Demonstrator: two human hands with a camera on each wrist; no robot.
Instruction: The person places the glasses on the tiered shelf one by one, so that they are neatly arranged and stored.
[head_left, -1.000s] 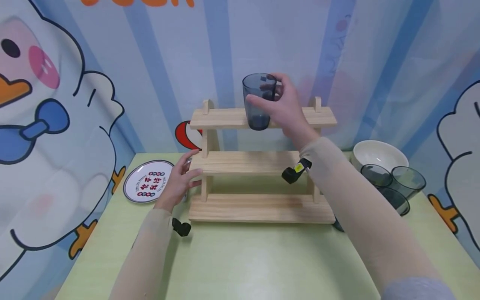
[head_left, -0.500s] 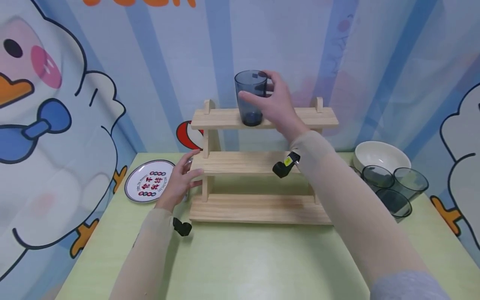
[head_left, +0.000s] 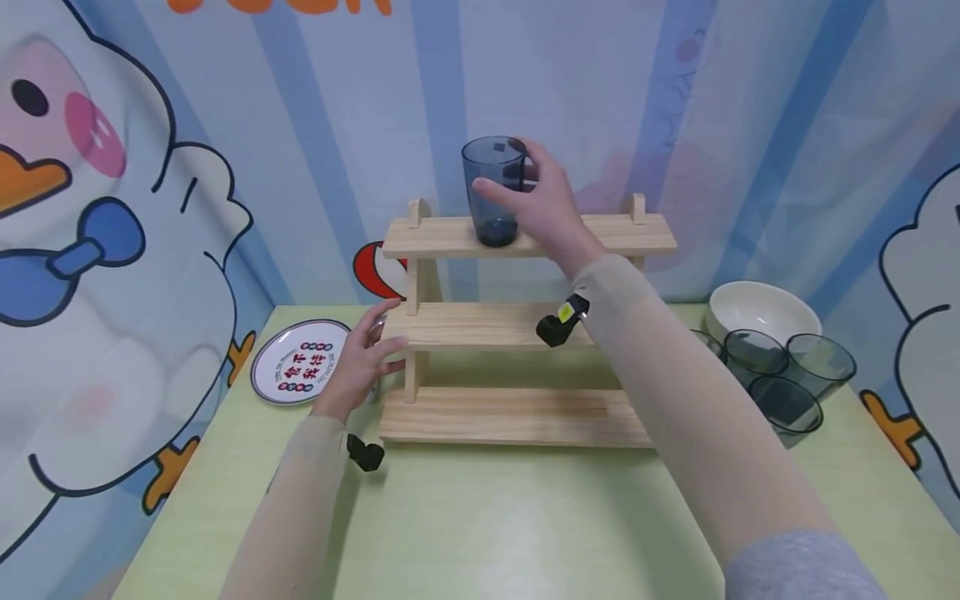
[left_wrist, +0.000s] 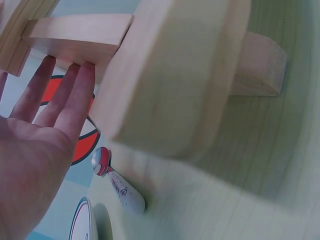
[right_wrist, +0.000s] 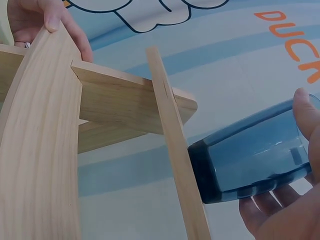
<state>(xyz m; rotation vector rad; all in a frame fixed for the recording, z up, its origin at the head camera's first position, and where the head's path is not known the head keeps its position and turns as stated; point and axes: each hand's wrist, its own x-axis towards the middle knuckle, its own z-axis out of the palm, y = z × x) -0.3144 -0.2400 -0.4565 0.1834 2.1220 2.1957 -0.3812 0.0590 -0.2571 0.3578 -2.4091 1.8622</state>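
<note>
In the head view, the right hand (head_left: pixel 543 200) grips a blue-grey tumbler (head_left: pixel 483 196) upright at the top shelf (head_left: pixel 600 236) of the wooden rack (head_left: pixel 480 327), left of the shelf's middle. Its base appears close to the front edge, with no visible lip there; released too far forward, it could tip off onto the worktop (head_left: pixel 487 517). The left hand (head_left: pixel 358 367) holds the rack at the middle shelf's left end. A low return by the right arm might knock the other tumblers (head_left: pixel 821 375) near the worktop's right edge, or drive them into the bowl (head_left: pixel 750 304) by the back right corner. The plate (head_left: pixel 300 362), towards the back left corner, lies beside the left hand, so a careless withdrawal could nudge it.

In the left wrist view, the left fingertips press on a wooden upright (left_wrist: pixel 75 35). That hold looks light; a bump might still slide the rack back. A spoon (left_wrist: pixel 127 192) lies on the worktop nearby.

In the right wrist view, thumb and fingers are wrapped around the tumbler's side. Its base meets the board's edge in outline, but actual contact cannot be told; letting go early could drop it.
</note>
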